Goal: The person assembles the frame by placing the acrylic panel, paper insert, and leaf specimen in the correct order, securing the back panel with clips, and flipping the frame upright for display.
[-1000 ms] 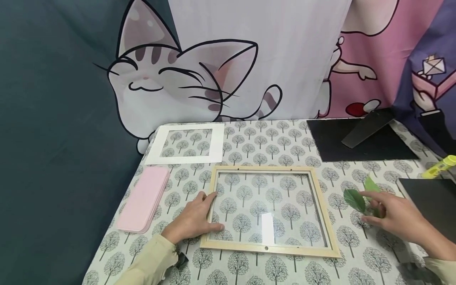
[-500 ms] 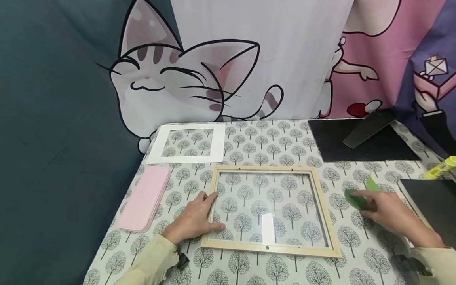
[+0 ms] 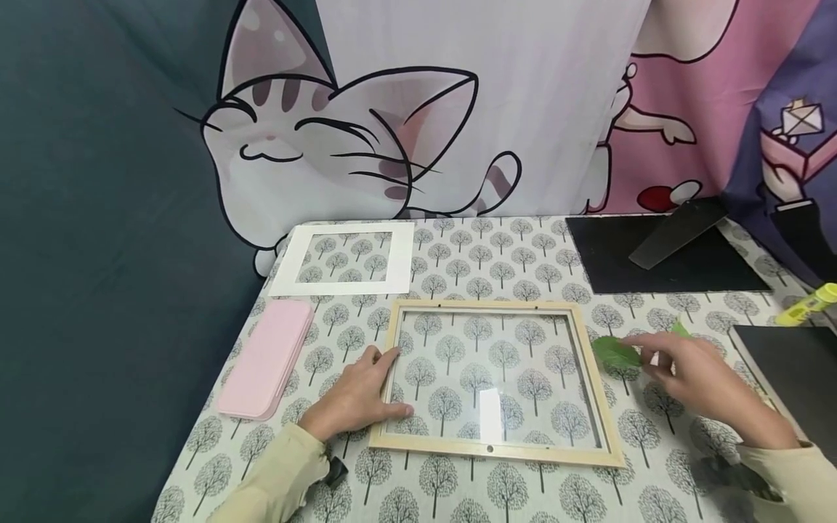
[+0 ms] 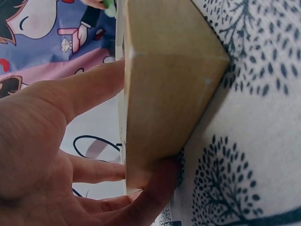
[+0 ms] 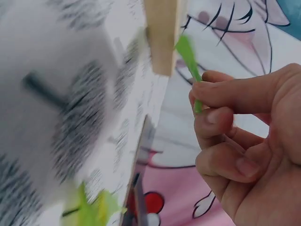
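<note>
A pale wooden picture frame point(image 3: 458, 449) with a clear pane point(image 3: 451, 378) lies flat on the table. My left hand point(image 3: 356, 396) grips its left bar; in the left wrist view the thumb and some fingers touch the top face, and one finger bends against the outer side point(image 4: 164, 117). Just right of the frame, my right hand point(image 3: 696, 381) pinches a green leaf point(image 3: 615, 351). The right wrist view shows this leaf point(image 5: 187, 52) edge-on between thumb and fingers, its stem end poking out below. Behind that hand, another lighter leaf point(image 3: 681, 329) is mostly hidden.
A white mat board point(image 3: 340, 290) with a cut-out window lies back left, above a pink case point(image 3: 268, 356). A black backing board point(image 3: 608, 254) bearing a stand strip point(image 3: 673, 236) lies back right. Near the right edge are a yellow stick point(image 3: 807, 303) and a dark flat book-like object point(image 3: 794, 370).
My right hand has moved left with the pinched leaf, bringing it close to the frame's right bar. My left hand and the frame have stayed in place.
</note>
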`<state>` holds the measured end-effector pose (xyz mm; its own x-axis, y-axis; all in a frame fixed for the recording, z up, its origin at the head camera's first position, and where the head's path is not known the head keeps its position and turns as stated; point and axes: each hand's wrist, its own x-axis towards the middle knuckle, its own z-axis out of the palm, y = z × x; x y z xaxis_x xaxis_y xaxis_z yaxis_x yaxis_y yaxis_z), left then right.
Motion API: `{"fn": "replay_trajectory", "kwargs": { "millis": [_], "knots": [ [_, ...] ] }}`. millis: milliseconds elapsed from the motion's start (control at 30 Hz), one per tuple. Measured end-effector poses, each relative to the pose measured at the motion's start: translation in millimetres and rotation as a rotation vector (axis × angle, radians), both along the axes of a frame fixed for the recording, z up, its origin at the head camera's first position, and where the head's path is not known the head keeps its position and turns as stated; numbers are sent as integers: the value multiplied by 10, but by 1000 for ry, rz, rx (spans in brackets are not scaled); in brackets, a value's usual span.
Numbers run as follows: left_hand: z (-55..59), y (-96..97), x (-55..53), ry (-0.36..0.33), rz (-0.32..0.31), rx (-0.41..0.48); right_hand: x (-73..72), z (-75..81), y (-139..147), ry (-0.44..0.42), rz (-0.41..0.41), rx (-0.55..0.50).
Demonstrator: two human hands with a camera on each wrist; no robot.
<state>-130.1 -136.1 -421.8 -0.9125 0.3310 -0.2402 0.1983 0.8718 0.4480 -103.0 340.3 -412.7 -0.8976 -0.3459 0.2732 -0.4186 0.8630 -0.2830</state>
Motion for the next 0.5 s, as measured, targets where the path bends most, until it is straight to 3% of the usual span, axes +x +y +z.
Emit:
{"fn": "replay_trajectory", "kwargs": {
  "millis": [333,500],
  "knots": [
    [-25,-18,-12,9,-3,7,-144,79,-297,69,80,-56],
    [-23,-9,-5,14,-8,16,-162,28,-257,16,62,-83]
  ]
}}
